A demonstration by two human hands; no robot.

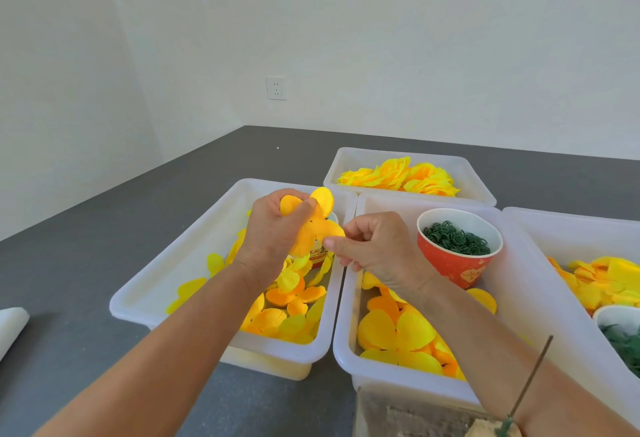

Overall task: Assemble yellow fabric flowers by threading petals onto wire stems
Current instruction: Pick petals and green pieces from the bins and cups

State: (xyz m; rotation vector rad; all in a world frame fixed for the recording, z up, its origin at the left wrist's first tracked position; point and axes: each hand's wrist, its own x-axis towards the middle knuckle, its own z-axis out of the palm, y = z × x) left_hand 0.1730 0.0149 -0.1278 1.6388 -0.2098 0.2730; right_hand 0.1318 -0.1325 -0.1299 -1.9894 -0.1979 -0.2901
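The left hand (273, 228) grips a yellow petal piece (317, 225) above the left bin (180, 263), its fingers curled round it, while the right hand (370, 246) pinches the piece's edge. This looks like separating one layer. Next, its centre hole must meet the stem (530, 377) standing at the lower right.

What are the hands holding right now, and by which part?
Both hold one yellow-orange fabric petal piece: the left hand grips its upper lobes, and the right hand pinches the edge of its right lobe.
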